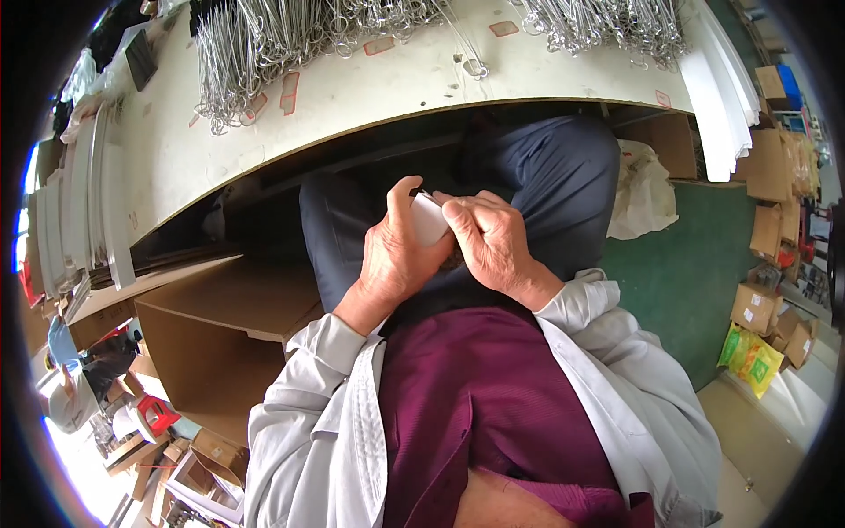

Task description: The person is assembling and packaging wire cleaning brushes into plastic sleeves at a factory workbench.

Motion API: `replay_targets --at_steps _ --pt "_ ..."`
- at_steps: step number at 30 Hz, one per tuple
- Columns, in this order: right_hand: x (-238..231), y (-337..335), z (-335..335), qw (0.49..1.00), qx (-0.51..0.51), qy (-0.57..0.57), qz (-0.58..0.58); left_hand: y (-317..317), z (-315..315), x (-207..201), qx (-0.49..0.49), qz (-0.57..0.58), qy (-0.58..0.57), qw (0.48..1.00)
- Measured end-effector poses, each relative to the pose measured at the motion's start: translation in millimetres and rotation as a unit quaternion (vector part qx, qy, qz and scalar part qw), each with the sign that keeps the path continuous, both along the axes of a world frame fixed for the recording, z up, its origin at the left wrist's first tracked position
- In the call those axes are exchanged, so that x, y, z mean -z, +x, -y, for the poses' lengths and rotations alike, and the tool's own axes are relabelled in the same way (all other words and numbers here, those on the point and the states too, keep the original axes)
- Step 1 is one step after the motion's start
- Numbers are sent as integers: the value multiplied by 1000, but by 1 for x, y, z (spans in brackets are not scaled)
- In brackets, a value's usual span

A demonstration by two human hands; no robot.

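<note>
Over my lap, my left hand (pixel 398 251) is wrapped round a small white object (pixel 429 219) with a smooth face and rounded edges. I cannot make out its exact kind. Its thumb or finger rises along the object's far side, where a dark edge shows. My right hand (pixel 495 239) is closed against the object's right side, thumb and bent fingers at its edge. The fingers hide part of it. Beyond my knees, bundles of thin metal wire rods with ring ends (pixel 251 66) lie on the pale tabletop (pixel 370 94).
More ringed rods (pixel 607 31) lie at the far right. White strips (pixel 717 97) hang over the table's right end, with others (pixel 114 202) on the left. A cardboard box (pixel 207 352) stands open beside my left leg. A pale plastic bag (pixel 642 194) rests right of my knee.
</note>
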State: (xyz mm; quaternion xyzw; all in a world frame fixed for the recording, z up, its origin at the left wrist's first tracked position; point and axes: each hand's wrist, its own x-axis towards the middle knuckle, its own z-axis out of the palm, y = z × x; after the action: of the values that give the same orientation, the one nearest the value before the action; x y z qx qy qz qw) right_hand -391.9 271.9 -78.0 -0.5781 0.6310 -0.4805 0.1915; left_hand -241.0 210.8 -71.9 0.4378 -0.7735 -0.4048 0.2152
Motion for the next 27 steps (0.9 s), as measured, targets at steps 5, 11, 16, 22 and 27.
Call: replay_targets --at_steps 5,11,16,22,27 --pt "0 7 -1 979 -7 114 170 3 -3 9 14 35 -28 999" --pt "1 1 5 960 22 158 229 4 -6 16 3 50 -106 993" --pt "3 1 7 899 -29 216 380 4 -8 17 -16 62 -111 992" --pt "1 5 5 880 29 237 412 4 -8 16 -17 41 -118 992" --pt "10 -1 7 851 22 231 470 3 -10 15 -21 50 -94 994"
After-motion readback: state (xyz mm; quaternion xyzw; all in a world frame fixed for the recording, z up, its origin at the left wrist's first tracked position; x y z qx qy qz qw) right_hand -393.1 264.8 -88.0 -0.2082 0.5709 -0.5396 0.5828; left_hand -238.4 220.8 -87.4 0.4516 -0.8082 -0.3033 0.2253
